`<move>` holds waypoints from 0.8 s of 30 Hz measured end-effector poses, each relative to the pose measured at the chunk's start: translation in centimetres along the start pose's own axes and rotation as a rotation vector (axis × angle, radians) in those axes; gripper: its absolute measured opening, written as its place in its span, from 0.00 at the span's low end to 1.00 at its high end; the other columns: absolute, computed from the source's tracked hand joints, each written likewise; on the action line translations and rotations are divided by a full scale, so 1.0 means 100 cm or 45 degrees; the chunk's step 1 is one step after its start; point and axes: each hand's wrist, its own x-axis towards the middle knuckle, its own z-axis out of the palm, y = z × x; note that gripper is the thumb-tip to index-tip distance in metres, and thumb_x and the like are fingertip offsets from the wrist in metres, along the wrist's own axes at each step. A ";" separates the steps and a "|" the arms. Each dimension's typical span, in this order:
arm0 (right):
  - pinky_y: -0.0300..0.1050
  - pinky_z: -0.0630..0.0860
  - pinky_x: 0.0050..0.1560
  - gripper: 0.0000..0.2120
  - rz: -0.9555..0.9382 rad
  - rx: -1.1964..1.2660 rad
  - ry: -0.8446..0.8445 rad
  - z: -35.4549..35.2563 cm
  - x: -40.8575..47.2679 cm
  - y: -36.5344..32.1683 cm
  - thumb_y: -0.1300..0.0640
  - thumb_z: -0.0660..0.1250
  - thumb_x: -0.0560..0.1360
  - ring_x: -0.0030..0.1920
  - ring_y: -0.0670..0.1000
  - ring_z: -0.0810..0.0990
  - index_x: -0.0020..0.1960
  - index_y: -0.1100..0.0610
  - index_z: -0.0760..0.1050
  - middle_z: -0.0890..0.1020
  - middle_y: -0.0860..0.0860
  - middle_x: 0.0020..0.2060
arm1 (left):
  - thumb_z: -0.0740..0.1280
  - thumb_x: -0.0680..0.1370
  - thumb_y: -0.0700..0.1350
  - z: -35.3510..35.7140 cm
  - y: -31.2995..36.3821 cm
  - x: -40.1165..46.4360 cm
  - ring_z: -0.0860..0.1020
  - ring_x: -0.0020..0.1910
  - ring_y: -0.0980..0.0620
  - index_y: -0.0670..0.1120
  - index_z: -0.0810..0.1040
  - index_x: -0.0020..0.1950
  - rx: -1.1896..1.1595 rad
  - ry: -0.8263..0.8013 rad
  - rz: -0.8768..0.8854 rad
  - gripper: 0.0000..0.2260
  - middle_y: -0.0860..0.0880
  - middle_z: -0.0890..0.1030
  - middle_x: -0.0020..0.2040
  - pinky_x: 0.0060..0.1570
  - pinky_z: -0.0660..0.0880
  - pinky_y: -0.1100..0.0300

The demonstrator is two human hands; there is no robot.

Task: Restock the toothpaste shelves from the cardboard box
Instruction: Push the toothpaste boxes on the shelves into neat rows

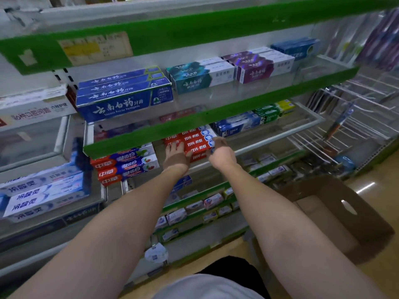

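A stack of red toothpaste boxes (pixel 195 143) lies on the middle shelf (pixel 248 148), under a green shelf edge. My left hand (pixel 177 153) rests flat on the stack's left end with fingers spread. My right hand (pixel 222 151) touches the stack's right end, its fingers bent toward the box ends. The brown cardboard box (pixel 336 216) stands on the floor at lower right, open, and no toothpaste shows inside the visible part.
Red-and-blue toothpaste boxes (pixel 127 164) lie left of the stack, white-and-blue ones (pixel 43 190) further left. Blue boxes (pixel 125 96), teal boxes (pixel 200 75) and purple boxes (pixel 259 64) fill the shelf above. Wire racks (pixel 345 126) stand to the right.
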 end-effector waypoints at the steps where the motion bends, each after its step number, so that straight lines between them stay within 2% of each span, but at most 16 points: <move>1: 0.54 0.78 0.61 0.24 0.024 0.013 -0.001 0.000 0.007 0.000 0.53 0.67 0.80 0.61 0.57 0.78 0.72 0.54 0.66 0.72 0.56 0.68 | 0.59 0.83 0.58 0.000 0.001 0.003 0.50 0.81 0.43 0.50 0.55 0.81 -0.072 0.042 -0.062 0.29 0.47 0.52 0.82 0.78 0.52 0.45; 4: 0.49 0.75 0.61 0.25 0.060 0.131 -0.067 -0.003 0.026 0.003 0.53 0.66 0.81 0.65 0.56 0.76 0.75 0.56 0.64 0.71 0.57 0.70 | 0.66 0.80 0.57 0.003 -0.003 0.013 0.59 0.78 0.41 0.48 0.55 0.81 -0.314 0.132 -0.283 0.34 0.44 0.59 0.80 0.76 0.58 0.45; 7: 0.52 0.76 0.64 0.26 0.032 0.295 -0.150 -0.002 0.039 0.009 0.53 0.66 0.81 0.64 0.57 0.78 0.76 0.54 0.64 0.73 0.56 0.70 | 0.71 0.77 0.57 0.007 -0.007 0.024 0.68 0.73 0.42 0.46 0.59 0.80 -0.549 0.166 -0.350 0.37 0.44 0.68 0.76 0.73 0.65 0.42; 11: 0.54 0.76 0.63 0.26 0.040 0.541 -0.235 0.003 0.056 0.020 0.53 0.67 0.81 0.62 0.56 0.78 0.76 0.50 0.63 0.77 0.51 0.64 | 0.74 0.74 0.56 0.016 -0.012 0.031 0.72 0.70 0.41 0.45 0.60 0.79 -0.866 0.227 -0.440 0.39 0.44 0.73 0.71 0.71 0.68 0.40; 15: 0.51 0.76 0.59 0.27 0.029 0.677 -0.296 0.007 0.068 0.033 0.52 0.68 0.80 0.56 0.52 0.77 0.76 0.48 0.63 0.76 0.46 0.56 | 0.77 0.73 0.48 0.025 -0.013 0.029 0.78 0.59 0.43 0.47 0.62 0.77 -1.262 0.261 -0.448 0.37 0.46 0.77 0.62 0.63 0.75 0.42; 19: 0.57 0.79 0.60 0.31 0.016 0.829 -0.348 0.012 0.078 0.037 0.50 0.70 0.79 0.55 0.51 0.79 0.78 0.48 0.61 0.78 0.50 0.62 | 0.76 0.73 0.51 0.031 -0.017 0.033 0.79 0.60 0.42 0.47 0.61 0.78 -1.334 0.305 -0.428 0.38 0.44 0.77 0.64 0.62 0.76 0.40; 21: 0.57 0.80 0.60 0.34 0.019 0.915 -0.379 0.011 0.080 0.038 0.50 0.70 0.79 0.59 0.54 0.80 0.79 0.50 0.59 0.77 0.52 0.65 | 0.73 0.76 0.54 0.032 -0.016 0.034 0.78 0.62 0.43 0.46 0.62 0.78 -1.265 0.362 -0.435 0.35 0.45 0.77 0.64 0.63 0.75 0.42; 24: 0.59 0.78 0.63 0.36 0.003 0.963 -0.395 0.009 0.081 0.034 0.52 0.70 0.79 0.66 0.58 0.76 0.81 0.52 0.55 0.71 0.54 0.71 | 0.71 0.78 0.52 0.028 -0.013 0.034 0.78 0.60 0.43 0.47 0.63 0.76 -1.283 0.340 -0.440 0.30 0.44 0.76 0.64 0.61 0.77 0.44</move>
